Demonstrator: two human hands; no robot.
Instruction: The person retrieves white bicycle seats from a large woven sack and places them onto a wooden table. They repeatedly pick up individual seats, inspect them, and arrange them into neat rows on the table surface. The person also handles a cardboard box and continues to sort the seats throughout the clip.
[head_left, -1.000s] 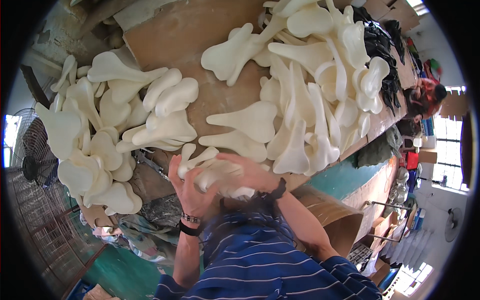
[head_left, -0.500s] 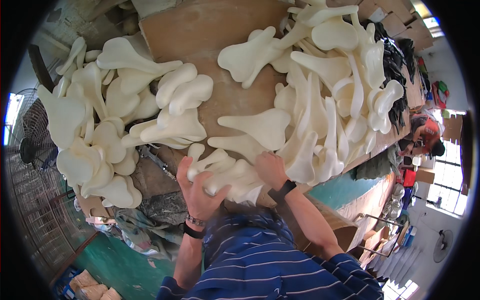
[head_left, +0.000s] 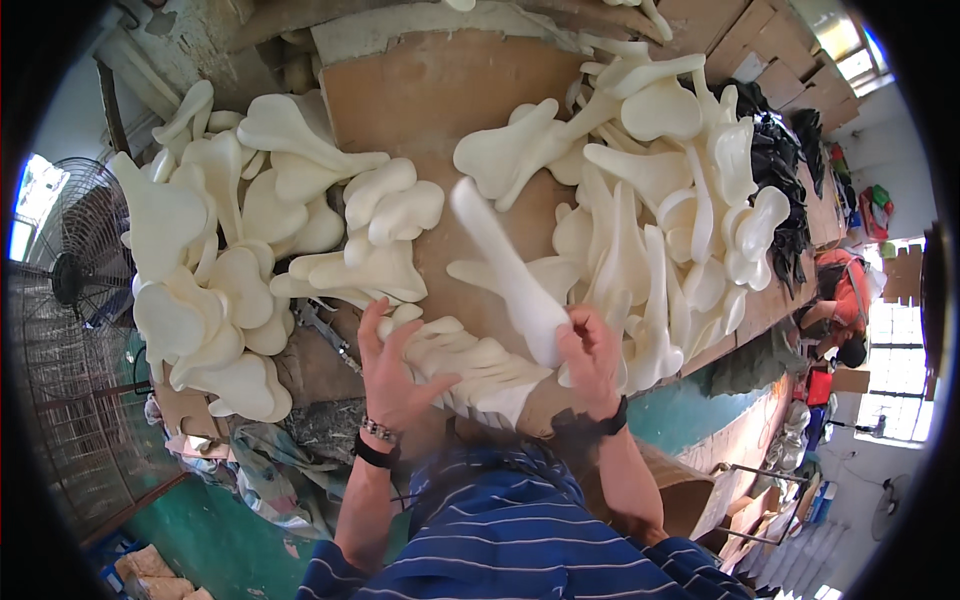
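My right hand (head_left: 592, 362) pinches the wide end of a cream foam bicycle saddle pad (head_left: 510, 270), whose narrow nose points up and to the left. It is raised over the table, slightly smeared by motion. With fingers spread, my left hand (head_left: 397, 368) lies against the left end of a row of stacked saddle pads (head_left: 475, 360) at the table's near edge; whether it presses on them I cannot tell. Behind the lifted pad, another saddle pad (head_left: 550, 275) lies on the brown tabletop (head_left: 455, 235).
Heaps of similar foam pads stand at the left (head_left: 180, 310) and right (head_left: 640, 180). A metal tool (head_left: 325, 330) lies left of my left hand. Black sheets (head_left: 790, 150) hang beyond the right heap. A fan (head_left: 70, 270) stands far left; a person in orange (head_left: 845, 295) is far right.
My right hand has lifted a saddle pad off the table and turned its nose upward. My left hand stays by the row. The view has shifted a little.
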